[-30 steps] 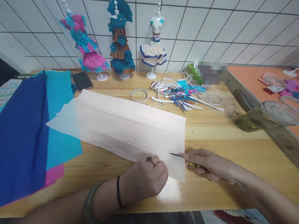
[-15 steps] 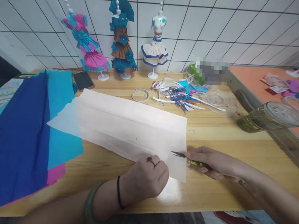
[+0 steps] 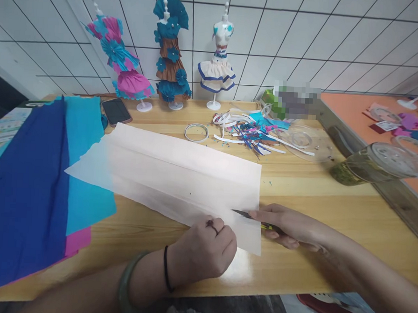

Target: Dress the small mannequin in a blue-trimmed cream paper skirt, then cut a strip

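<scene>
A large sheet of white crepe paper (image 3: pixel 173 168) lies across the table, its left end overlapping bright blue paper (image 3: pixel 87 206). My left hand (image 3: pixel 207 247) is closed on the sheet's near edge, with a ring on one finger and a green bangle on the wrist. My right hand (image 3: pixel 282 225) grips a pair of scissors (image 3: pixel 243 214) with black and yellow handles. The blades reach in from the sheet's right edge, just right of my left hand. Only one blade shows clearly on top of the paper.
Three small dress forms in paper dresses, pink-blue (image 3: pixel 121 58), teal-brown (image 3: pixel 170 56) and white (image 3: pixel 217 54), stand along the tiled wall. A phone (image 3: pixel 116 110), a tape roll (image 3: pixel 196 132), paper scraps (image 3: pixel 252 130) and a lidded cup (image 3: pixel 377 163) surround the sheet. Dark blue paper (image 3: pixel 28 193) lies left.
My right hand and the scissors have moved left, so the blades reach further in over the white paper. My left hand stays in nearly the same place.
</scene>
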The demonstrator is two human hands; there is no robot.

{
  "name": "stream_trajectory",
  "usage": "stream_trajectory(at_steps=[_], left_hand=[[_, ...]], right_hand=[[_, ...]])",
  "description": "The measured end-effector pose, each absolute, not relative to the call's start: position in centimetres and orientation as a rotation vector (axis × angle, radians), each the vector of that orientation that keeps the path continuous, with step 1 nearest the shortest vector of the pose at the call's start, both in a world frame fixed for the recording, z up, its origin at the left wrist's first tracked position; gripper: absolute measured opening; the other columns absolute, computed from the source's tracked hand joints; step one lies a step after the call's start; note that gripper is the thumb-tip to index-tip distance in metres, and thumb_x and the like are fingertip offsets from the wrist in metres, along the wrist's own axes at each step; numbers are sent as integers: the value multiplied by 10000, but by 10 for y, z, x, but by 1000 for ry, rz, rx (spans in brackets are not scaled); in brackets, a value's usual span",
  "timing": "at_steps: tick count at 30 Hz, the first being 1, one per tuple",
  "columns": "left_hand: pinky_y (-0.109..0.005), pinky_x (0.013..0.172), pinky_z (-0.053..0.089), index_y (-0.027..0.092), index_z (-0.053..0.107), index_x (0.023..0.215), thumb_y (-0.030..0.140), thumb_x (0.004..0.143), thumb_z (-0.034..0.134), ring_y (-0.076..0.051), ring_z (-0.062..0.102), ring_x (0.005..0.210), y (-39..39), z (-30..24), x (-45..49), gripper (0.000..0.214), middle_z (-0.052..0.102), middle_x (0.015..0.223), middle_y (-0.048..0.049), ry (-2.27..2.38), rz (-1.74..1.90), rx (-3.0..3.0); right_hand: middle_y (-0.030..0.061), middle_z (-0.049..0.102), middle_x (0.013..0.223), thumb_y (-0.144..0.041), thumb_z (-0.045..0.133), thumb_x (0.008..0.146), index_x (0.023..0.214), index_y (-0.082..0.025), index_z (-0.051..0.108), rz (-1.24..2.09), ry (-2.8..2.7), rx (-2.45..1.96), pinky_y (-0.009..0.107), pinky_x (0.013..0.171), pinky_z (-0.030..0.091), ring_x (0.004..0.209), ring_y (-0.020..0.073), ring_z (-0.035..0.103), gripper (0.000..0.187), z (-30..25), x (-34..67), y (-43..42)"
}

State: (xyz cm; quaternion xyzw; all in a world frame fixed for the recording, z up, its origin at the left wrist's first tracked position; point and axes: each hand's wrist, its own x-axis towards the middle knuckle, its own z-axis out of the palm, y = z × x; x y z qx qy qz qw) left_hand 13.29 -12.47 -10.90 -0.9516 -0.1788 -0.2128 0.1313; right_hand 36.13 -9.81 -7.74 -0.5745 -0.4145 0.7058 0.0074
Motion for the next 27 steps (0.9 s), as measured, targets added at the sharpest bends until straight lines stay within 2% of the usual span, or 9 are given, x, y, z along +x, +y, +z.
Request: stream_trajectory(at_steps=[8,27], left_hand=[[-308,525,343,126,501,761,77,814,463,-159,468,600,-125,-109,133,81,496,639,-22,-527,-577,-2764],[-310,492,347,123,522,737,60,791,471,-156,462,558,-125,-106,132,97,480,609,-18,-522,-613,-2776]], right_hand=[[-101,356,474,-639,537,749,703,-181,478,2204,-1349,-1761,172,278,100,286,-1,185,464,-76,357,-96],[-102,340,440,-622,524,781,603,-193,386,2150,-1387,-1778,160,270,117,276,-5,202,485,-83,359,-99]])
